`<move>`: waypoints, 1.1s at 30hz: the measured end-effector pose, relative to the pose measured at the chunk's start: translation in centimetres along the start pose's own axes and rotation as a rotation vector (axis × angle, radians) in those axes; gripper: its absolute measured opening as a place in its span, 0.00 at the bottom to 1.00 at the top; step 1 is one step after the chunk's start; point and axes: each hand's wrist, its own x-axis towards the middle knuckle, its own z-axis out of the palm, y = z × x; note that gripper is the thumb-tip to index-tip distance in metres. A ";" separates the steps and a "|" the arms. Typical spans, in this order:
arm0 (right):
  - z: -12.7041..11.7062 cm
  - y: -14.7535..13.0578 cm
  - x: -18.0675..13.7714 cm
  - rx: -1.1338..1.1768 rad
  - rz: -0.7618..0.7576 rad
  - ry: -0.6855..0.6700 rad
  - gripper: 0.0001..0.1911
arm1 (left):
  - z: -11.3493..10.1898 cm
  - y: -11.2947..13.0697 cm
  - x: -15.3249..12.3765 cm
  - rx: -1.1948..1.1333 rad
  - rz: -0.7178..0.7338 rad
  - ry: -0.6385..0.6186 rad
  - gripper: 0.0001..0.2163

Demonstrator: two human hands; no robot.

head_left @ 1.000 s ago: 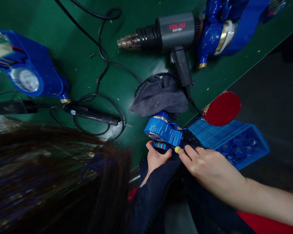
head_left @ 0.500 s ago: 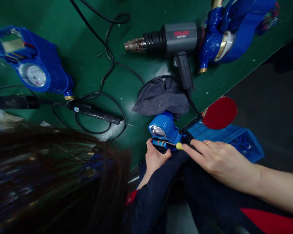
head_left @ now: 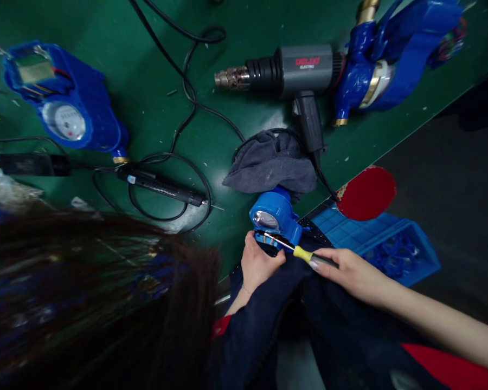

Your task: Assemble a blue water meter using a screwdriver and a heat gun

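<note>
— What's being carried by the green bench (head_left: 260, 24)?
— A heat gun (head_left: 307, 73) is being borne between a blue meter (head_left: 91, 103) and a second blue meter (head_left: 352, 81)!
— And?
— A grey cloth (head_left: 274, 168) is being carried too; a black power screwdriver (head_left: 162, 187) is being circled by cable (head_left: 192, 96).

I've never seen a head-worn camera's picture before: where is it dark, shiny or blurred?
Head view: the hair at lower left is blurred; the tabletop carries soft glare left of the grey cloth; the floor at right is in deep shadow; pale reflections cover the window of the blue meter by the left hand.
</note>
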 end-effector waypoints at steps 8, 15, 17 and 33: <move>0.8 0.5 -0.7 -0.446 -0.230 0.117 0.14 | 0.3 -0.6 0.0 -0.024 0.047 0.040 0.37; 2.6 0.1 -2.9 -1.149 -0.387 0.500 0.14 | -0.9 -0.6 0.3 -0.367 -0.090 -0.022 0.34; 2.8 0.6 -3.9 -1.158 -0.414 0.596 0.14 | -0.9 -1.0 0.4 -0.422 -0.100 -0.074 0.32; 4.2 -0.2 -5.2 -1.264 -0.400 0.599 0.21 | 0.9 -2.0 0.1 -0.712 -0.152 -0.134 0.28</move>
